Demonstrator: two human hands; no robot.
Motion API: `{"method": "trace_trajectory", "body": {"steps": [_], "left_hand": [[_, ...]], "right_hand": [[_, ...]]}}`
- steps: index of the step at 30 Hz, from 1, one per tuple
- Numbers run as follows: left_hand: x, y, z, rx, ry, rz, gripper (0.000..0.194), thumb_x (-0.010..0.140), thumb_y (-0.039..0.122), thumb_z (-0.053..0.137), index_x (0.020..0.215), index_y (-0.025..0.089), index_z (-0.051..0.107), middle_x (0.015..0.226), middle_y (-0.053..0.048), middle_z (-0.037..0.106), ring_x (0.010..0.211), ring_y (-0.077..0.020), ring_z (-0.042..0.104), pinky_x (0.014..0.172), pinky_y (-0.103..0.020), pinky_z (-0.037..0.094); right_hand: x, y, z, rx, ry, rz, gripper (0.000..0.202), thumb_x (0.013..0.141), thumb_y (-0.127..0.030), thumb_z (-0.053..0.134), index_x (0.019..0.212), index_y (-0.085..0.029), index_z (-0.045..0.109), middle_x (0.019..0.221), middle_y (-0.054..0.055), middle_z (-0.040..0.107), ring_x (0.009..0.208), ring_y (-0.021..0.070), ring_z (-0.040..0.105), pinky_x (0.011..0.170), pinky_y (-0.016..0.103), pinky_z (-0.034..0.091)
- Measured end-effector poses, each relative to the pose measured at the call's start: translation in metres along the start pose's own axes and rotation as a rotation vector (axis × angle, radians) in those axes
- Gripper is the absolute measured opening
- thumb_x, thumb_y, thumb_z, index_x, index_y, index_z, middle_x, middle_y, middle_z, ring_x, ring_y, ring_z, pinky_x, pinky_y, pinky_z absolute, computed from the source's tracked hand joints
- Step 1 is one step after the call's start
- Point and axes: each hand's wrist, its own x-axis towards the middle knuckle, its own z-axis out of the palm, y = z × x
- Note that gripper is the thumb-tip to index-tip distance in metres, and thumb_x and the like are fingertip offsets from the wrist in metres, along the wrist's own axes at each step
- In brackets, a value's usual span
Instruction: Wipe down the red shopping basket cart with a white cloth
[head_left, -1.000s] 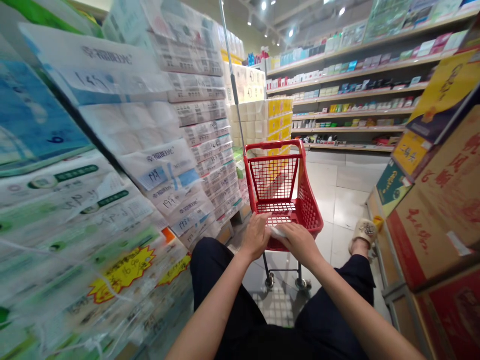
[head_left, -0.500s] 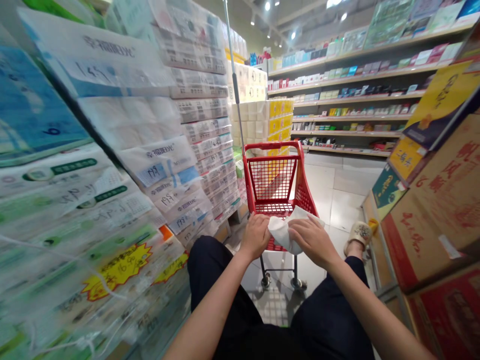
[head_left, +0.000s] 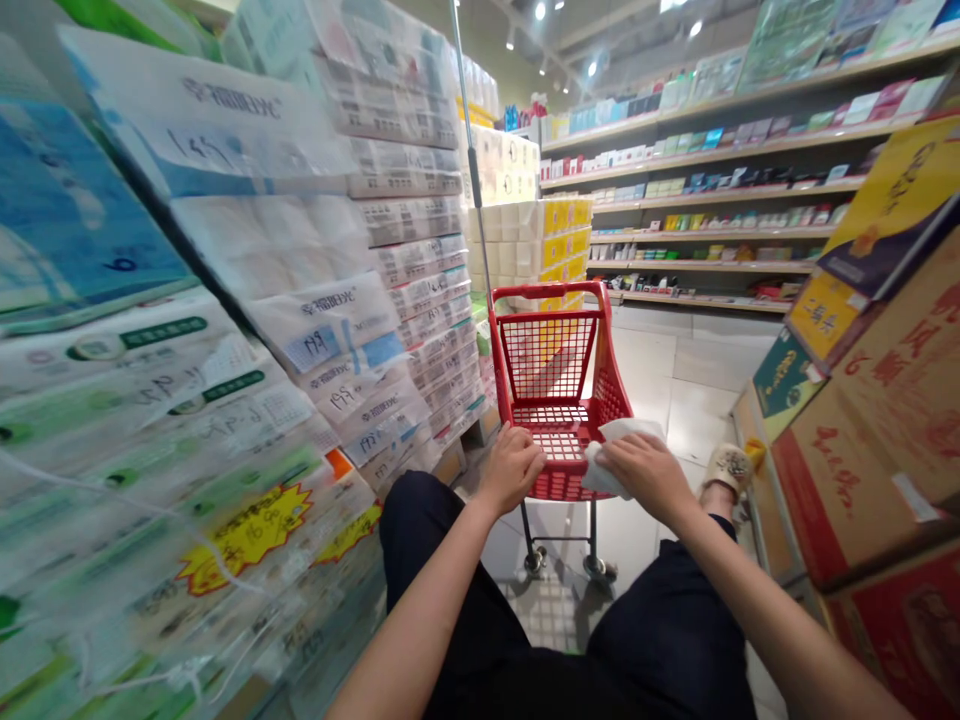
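Note:
A small red shopping cart (head_left: 553, 352) with grid walls stands in front of me, between my knees. My left hand (head_left: 513, 468) is closed on the near left corner of its basket rim. At the near right corner, my right hand (head_left: 646, 474) holds a crumpled white wipe (head_left: 604, 474) against the rim. Part of the wipe sticks out above the fingers, and the rest is hidden under the palm. The two hands are apart, with the cart's near rim between them.
Stacked tissue packs (head_left: 300, 330) rise close on my left, with a thin metal pole (head_left: 474, 170) beyond them. Cardboard boxes (head_left: 862, 470) line the right side. Stocked shelves (head_left: 697, 180) stand at the back, past yellow-and-white packs (head_left: 566, 235). Pale tiles (head_left: 697, 390) cover the floor.
My right hand has moved right with the wipe, off the middle of the near rim. My left hand stays at the left corner, and the gap between the hands has widened.

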Motion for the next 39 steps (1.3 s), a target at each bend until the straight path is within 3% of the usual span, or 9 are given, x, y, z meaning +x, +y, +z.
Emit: {"method": "trace_trajectory", "body": {"steps": [3,5,12,15,19,24,29,34,39], "left_hand": [[0.001,0.001,0.003,-0.022,0.008,0.006,0.026,0.095,0.035,0.045,0.078,0.021,0.059,0.094,-0.003,0.055,0.104,-0.0183,0.05,0.116,-0.048,0.026],[0.002,0.003,0.005,-0.028,0.017,0.011,0.025,0.092,0.041,0.052,0.078,0.021,0.059,0.096,-0.004,0.055,0.105,-0.0202,0.05,0.115,-0.05,0.026],[0.0,0.004,0.008,-0.012,0.017,0.021,0.027,0.078,0.046,0.068,0.086,0.02,0.061,0.099,-0.006,0.053,0.108,-0.0245,0.048,0.114,-0.052,0.027],[-0.002,0.0,0.005,-0.012,0.011,0.025,0.022,0.08,0.041,0.067,0.088,0.022,0.062,0.098,-0.005,0.054,0.11,-0.0234,0.048,0.114,-0.051,0.027],[-0.005,-0.007,0.003,-0.038,-0.003,0.036,0.023,0.084,0.044,0.063,0.08,0.021,0.061,0.096,-0.004,0.055,0.109,-0.0227,0.049,0.114,-0.052,0.027],[-0.006,-0.014,0.006,-0.089,0.017,0.033,0.029,0.089,0.046,0.057,0.075,0.021,0.06,0.094,-0.004,0.054,0.111,-0.022,0.049,0.115,-0.05,0.026],[-0.003,-0.013,0.008,-0.1,-0.016,0.054,0.032,0.09,0.047,0.055,0.074,0.02,0.059,0.093,-0.003,0.055,0.103,-0.0195,0.051,0.116,-0.049,0.023],[-0.003,-0.012,0.008,-0.079,-0.01,0.042,0.03,0.09,0.046,0.056,0.075,0.02,0.059,0.095,-0.003,0.055,0.105,-0.0195,0.05,0.116,-0.05,0.023],[-0.005,-0.011,0.011,-0.061,0.004,0.015,0.03,0.09,0.047,0.055,0.076,0.021,0.059,0.095,-0.004,0.055,0.107,-0.0211,0.05,0.116,-0.052,0.022]], "right_hand": [[-0.006,0.023,-0.009,0.014,0.027,0.043,0.029,0.099,-0.037,0.039,0.087,-0.023,0.062,0.093,0.003,0.069,0.098,0.0176,0.058,0.1,0.037,0.028],[-0.004,0.02,-0.008,0.005,0.018,0.078,0.029,0.098,-0.036,0.04,0.085,-0.023,0.061,0.09,0.003,0.069,0.097,0.018,0.058,0.101,0.037,0.027],[0.027,-0.065,0.015,-0.026,0.01,0.132,0.029,0.099,-0.033,0.037,0.085,-0.021,0.06,0.08,0.004,0.068,0.08,0.0174,0.057,0.084,0.034,0.03],[0.034,-0.083,0.017,-0.017,0.017,0.079,0.03,0.099,-0.034,0.038,0.085,-0.02,0.06,0.078,0.004,0.067,0.079,0.0171,0.056,0.077,0.032,0.029],[0.021,-0.055,0.01,0.041,-0.008,-0.026,0.031,0.099,-0.036,0.039,0.085,-0.021,0.061,0.081,0.004,0.067,0.082,0.0164,0.057,0.082,0.031,0.033],[-0.003,0.023,0.002,0.134,-0.03,-0.023,0.03,0.099,-0.04,0.038,0.103,-0.025,0.064,0.106,0.004,0.068,0.11,0.0207,0.055,0.104,0.042,0.031],[0.013,0.077,0.01,0.339,-0.069,-0.036,0.036,0.097,-0.042,0.038,0.109,-0.023,0.066,0.118,0.006,0.066,0.124,0.0237,0.048,0.103,0.043,0.039],[0.027,0.065,0.022,0.382,0.01,0.064,0.033,0.096,-0.04,0.04,0.098,-0.021,0.067,0.108,0.007,0.068,0.122,0.0247,0.049,0.102,0.043,0.04],[0.007,0.001,0.018,0.16,0.081,0.221,0.033,0.099,-0.035,0.034,0.092,-0.023,0.064,0.095,0.005,0.068,0.104,0.021,0.055,0.104,0.041,0.031]]}}
